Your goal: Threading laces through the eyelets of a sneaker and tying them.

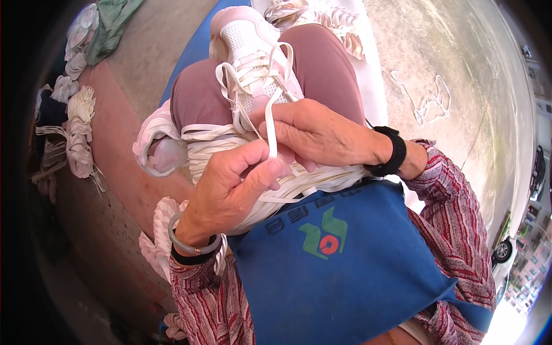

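A white and pale pink sneaker (pixel 247 63) is held between my knees, with white shoelace (pixel 271 123) threaded through it and loops standing up at both sides. My left hand (pixel 230 187) is closed, pinching a length of that lace between thumb and forefinger. Right beside it, at the near end of the sneaker, my right hand (pixel 322 135) has its fingers curled closed, and the lace runs in front of them. What sits inside the right fingers is hidden. Under both hands, a thick bundle of white laces (pixel 213 152) lies across my lap.
A blue apron (pixel 345 276) covers my lap. Another pale sneaker (pixel 161 144) is by my left knee. Bundled laces (pixel 79 135) and a green cloth (pixel 112 29) lie at the far left. More pale shoe pieces (pixel 322 17) are beyond my knees. One loose lace (pixel 422 106) lies on the floor.
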{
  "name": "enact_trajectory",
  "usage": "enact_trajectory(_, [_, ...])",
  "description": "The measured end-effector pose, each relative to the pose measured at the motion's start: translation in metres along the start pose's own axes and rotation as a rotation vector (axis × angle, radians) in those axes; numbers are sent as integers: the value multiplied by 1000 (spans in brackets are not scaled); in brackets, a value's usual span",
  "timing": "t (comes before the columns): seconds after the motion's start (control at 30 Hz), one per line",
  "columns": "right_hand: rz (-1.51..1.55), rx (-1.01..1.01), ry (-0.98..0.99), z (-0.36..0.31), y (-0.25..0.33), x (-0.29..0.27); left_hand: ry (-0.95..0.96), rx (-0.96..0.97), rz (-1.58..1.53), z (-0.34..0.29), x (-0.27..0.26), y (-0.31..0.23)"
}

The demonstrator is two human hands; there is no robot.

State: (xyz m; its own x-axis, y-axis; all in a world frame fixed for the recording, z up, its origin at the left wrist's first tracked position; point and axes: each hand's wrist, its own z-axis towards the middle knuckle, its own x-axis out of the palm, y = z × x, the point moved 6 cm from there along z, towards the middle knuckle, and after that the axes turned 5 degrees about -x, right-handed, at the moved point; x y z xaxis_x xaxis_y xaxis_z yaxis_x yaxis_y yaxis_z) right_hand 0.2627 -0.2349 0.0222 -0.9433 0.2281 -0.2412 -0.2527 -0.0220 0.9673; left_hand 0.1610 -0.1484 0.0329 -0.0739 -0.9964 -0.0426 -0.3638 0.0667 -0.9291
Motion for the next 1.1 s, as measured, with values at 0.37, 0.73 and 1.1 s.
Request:
enact_trajectory(0.37, [362, 451, 180, 1, -26, 7, 145, -12, 258, -4, 8, 12])
enact_trajectory(0.73, [331, 414, -10, -12, 1, -29, -344, 124, -468, -51, -90, 38])
enact_trajectory(1.1, [-308, 397, 96, -39, -32, -72, -476, -46, -264, -53, -112, 69])
